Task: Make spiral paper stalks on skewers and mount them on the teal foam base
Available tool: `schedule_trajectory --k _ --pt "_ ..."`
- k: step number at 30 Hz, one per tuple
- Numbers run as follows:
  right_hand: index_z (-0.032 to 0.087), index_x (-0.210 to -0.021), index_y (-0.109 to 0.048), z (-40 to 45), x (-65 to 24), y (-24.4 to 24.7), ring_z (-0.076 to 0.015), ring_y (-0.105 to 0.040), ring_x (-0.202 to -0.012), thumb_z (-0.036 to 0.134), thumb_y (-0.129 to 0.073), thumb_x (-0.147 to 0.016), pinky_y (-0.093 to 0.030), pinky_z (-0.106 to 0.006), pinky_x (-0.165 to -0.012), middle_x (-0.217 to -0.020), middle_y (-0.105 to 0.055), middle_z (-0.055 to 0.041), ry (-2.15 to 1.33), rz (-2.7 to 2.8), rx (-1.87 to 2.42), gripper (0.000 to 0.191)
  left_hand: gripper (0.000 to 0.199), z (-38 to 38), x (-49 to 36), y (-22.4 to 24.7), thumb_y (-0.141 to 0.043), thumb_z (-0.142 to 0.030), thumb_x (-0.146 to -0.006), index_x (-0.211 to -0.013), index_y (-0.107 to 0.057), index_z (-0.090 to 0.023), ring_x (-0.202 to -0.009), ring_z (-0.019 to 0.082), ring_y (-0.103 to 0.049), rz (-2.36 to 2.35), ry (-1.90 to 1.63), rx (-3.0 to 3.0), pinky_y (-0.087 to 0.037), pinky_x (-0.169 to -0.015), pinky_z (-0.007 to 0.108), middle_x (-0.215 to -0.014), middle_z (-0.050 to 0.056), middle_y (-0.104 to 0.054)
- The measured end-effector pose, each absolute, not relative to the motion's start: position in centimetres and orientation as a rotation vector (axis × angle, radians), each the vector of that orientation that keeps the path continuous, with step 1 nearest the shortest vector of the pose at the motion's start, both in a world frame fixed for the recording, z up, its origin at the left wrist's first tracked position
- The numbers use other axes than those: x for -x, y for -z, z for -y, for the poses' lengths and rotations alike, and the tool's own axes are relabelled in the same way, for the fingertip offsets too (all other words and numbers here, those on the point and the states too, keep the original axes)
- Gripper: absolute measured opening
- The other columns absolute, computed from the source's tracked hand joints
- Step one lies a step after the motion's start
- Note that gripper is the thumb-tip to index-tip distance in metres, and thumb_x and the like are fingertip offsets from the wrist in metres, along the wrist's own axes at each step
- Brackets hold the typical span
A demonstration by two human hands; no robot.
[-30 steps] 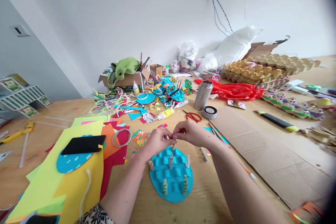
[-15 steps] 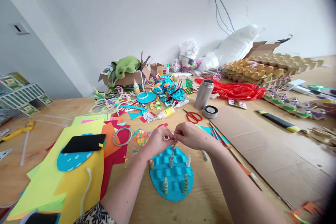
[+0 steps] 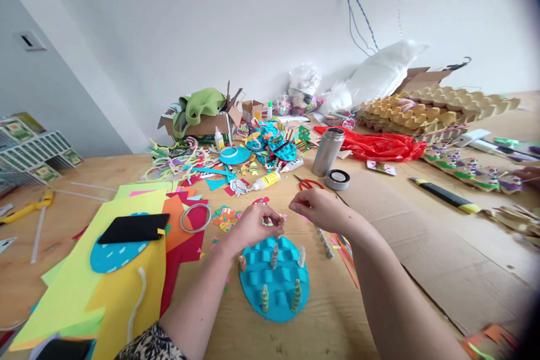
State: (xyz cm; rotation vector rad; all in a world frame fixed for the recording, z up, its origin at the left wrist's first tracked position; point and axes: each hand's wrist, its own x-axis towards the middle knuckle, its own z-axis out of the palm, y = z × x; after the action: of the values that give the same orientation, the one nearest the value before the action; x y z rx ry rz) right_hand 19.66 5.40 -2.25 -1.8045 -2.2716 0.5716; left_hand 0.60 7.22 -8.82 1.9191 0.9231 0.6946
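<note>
A round blue piece (image 3: 274, 278) with a woven, raised surface lies on the table. Several small coiled posts stand up from it, including a green coil (image 3: 297, 295), a grey coil (image 3: 274, 256) and a white coil (image 3: 301, 256). At its left edge is a brown coil (image 3: 242, 262). Over the far edge, my left hand (image 3: 255, 228) pinches a small brown coiled piece (image 3: 280, 227) between thumb and fingertips. My right hand (image 3: 318, 208) is just to the right and apart from it, fingers curled together; whatever they may hold is hidden.
Red scissors (image 3: 310, 183), a glue bottle (image 3: 266, 181) and a steel flask (image 3: 328, 152) lie or stand beyond my hands. Coloured paper and a black phone (image 3: 135, 229) are on the left. Cardboard (image 3: 405, 230) and a utility knife (image 3: 449, 196) lie right; another person's hand (image 3: 529, 174) shows at the far right.
My right hand has drawn away to the right from my left hand, which keeps its pinch on the brown coiled piece. Another person's hand has appeared at the right edge.
</note>
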Motion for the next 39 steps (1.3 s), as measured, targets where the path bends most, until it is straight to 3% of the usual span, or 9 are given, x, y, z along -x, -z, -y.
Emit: schedule_trajectory --k 6,12,16,21,27,31,39 --pt "0.018 -0.085 -0.07 -5.6 -20.1 2.5 -0.0139 -0.059 -0.068 0.025 -0.052 -0.083 -0.035 -0.022 -0.056 -0.08 -0.071 -0.0038 -0.527 2.32 1.899 0.02 0.026 -7.5 0.1 8.3 -0.07 -0.015 -0.065 -0.091 -0.072 -0.014 -0.071 0.016 -0.061 -0.98 -0.629 -1.894 -0.045 -0.061 0.023 -0.084 0.007 -0.071" --pt "0.015 -0.071 -0.069 -6.4 -22.2 4.5 -0.0215 -0.062 -0.072 0.026 -0.062 -0.075 -0.035 -0.026 -0.054 -0.077 -0.069 -0.0116 -0.478 2.386 2.228 0.013 0.029 -8.3 0.6 8.9 -0.065 -0.018 -0.07 -0.098 -0.07 -0.012 -0.069 0.014 -0.061 -0.999 -0.675 -1.818 -0.045 -0.059 0.022 -0.081 0.007 -0.07" --pt "0.011 -0.083 -0.067 -6.9 -23.0 6.3 -0.0232 -0.064 -0.08 0.028 -0.071 -0.072 -0.044 -0.028 -0.062 -0.085 -0.068 -0.0122 -0.6 2.439 2.385 0.02 0.028 -8.8 1.0 9.1 -0.061 -0.021 -0.075 -0.1 -0.069 -0.011 -0.074 0.015 -0.063 -1.011 -0.733 -1.798 -0.047 -0.063 0.024 -0.088 0.009 -0.071" --pt "0.014 -0.108 -0.058 -7.1 -23.1 7.3 -0.0155 -0.062 -0.085 0.033 -0.054 -0.09 -0.053 -0.035 -0.074 -0.103 -0.062 -0.0053 -0.83 2.468 2.455 0.026 0.028 -9.0 1.1 9.2 -0.061 -0.022 -0.076 -0.101 -0.068 -0.011 -0.082 0.018 -0.065 -1.002 -0.772 -1.774 -0.05 -0.067 0.026 -0.094 0.011 -0.071" --pt "0.012 -0.065 -0.064 -6.6 -22.6 4.9 -0.017 -0.06 -0.064 0.022 -0.065 -0.074 -0.039 -0.025 -0.053 -0.063 -0.062 -0.0044 -0.667 2.383 2.197 0.013 0.028 -8.8 1.0 8.7 -0.061 -0.026 -0.078 -0.101 -0.067 -0.011 -0.079 0.018 -0.065 -1.009 -0.854 -1.729 -0.051 -0.068 0.028 -0.095 0.012 -0.071" --pt "0.016 -0.071 -0.062 -6.1 -21.9 3.1 -0.0133 -0.054 -0.063 0.033 -0.051 -0.083 -0.035 -0.023 -0.053 -0.066 -0.061 -0.0016 -0.539 2.242 1.925 0.024 0.027 -8.4 1.0 7.3 -0.064 -0.029 -0.077 -0.098 -0.067 -0.012 -0.082 0.019 -0.066 -0.981 -0.988 -1.566 -0.052 -0.073 0.029 -0.092 0.009 -0.072" --pt "0.015 -0.072 -0.062 -4.6 -19.9 1.6 -0.0103 -0.043 -0.055 0.047 -0.062 -0.077 -0.032 -0.024 -0.051 -0.062 -0.054 0.0008 -1.056 1.67 1.182 0.032 0.033 -5.8 0.7 3.3 -0.068 -0.036 -0.075 -0.098 -0.068 -0.012 -0.09 0.022 -0.067 -0.851 -1.035 -1.421 -0.052 -0.078 0.031 -0.093 0.011 -0.072"
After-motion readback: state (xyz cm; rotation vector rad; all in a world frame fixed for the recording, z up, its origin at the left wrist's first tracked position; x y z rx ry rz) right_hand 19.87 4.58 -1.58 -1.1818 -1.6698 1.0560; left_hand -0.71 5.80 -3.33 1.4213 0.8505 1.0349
